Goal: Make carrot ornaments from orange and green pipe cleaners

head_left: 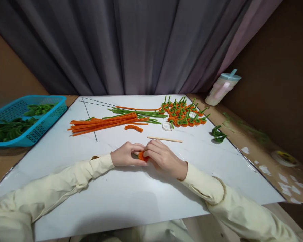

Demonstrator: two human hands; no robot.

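Note:
Between my two hands, just above the white tabletop, is a small round orange pipe-cleaner piece point(141, 156). My left hand point(128, 154) pinches it from the left, thumb below and fingers above. From the right, the fingers of my right hand point(159, 155) close on its other side and cover part of it. A thin wooden stick point(164, 139) lies just beyond my right hand. Past my left hand rest a short bent orange pipe-cleaner piece point(133, 128) and a bundle of long orange pipe cleaners point(103, 124).
Green pipe cleaners point(141, 113) lie behind the orange bundle. Several orange pieces with green stems point(184, 114) cluster at back right, near a white tape roll point(167, 126). A blue basket point(42, 124) of green pieces stands left. Curled green pieces point(218, 133) and a lidded cup point(222, 88) are right.

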